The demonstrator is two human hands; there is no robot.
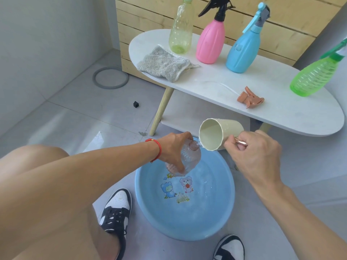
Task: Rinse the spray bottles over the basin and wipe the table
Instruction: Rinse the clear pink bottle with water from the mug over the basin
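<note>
My left hand [173,147] grips a clear pinkish bottle [189,159] without its spray head, tilted over the blue basin [221,218] on the floor. My right hand [253,152] holds a cream cup [217,133] by its copper handle, tipped on its side so its lip touches the bottle's neck. The bottle's orange spray head [250,97] lies on the white oval table [281,113]. Standing on the table are a pale yellow bottle [181,32], a pink bottle [212,40], a blue bottle [244,49] and a green bottle [313,76]. A grey cloth [163,64] lies at the table's left end.
The basin holds shallow water over cartoon pictures. My two black-and-white shoes [116,209] flank it on the grey tiled floor. A grey ring [110,77] and a small black cube [136,104] lie on the floor at the left. A wooden slatted panel [293,19] stands behind the table.
</note>
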